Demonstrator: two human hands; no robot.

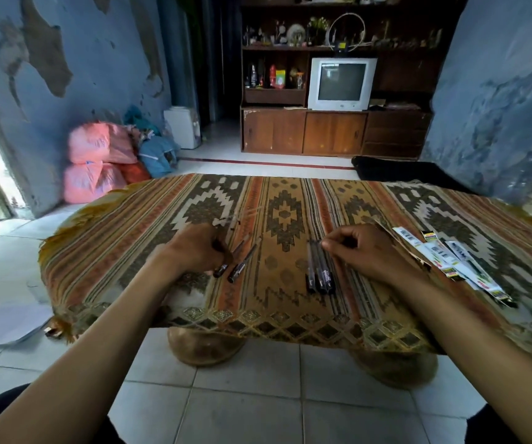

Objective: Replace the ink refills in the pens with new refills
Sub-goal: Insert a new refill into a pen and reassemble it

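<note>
On the patterned cloth of the low table [290, 193], my left hand [194, 248] grips a dark pen [221, 270] whose lower end sticks out below the fingers. A second dark pen [242, 263] lies just to its right. Thin clear refills [236, 219] lie beyond the left hand. A row of several dark pens [319, 270] lies side by side in the middle. My right hand [360, 248] has its fingers curled, and its fingertips pinch the top end of that row. Opened refill packets [450, 264] are strewn to the right of my right hand.
The table's near edge hangs over a white tiled floor [245, 411]. A white sheet of paper [8, 325] lies on the floor at the left. Pink sacks [95, 161] sit by the left wall, and a cabinet with a television [341, 83] stands at the back.
</note>
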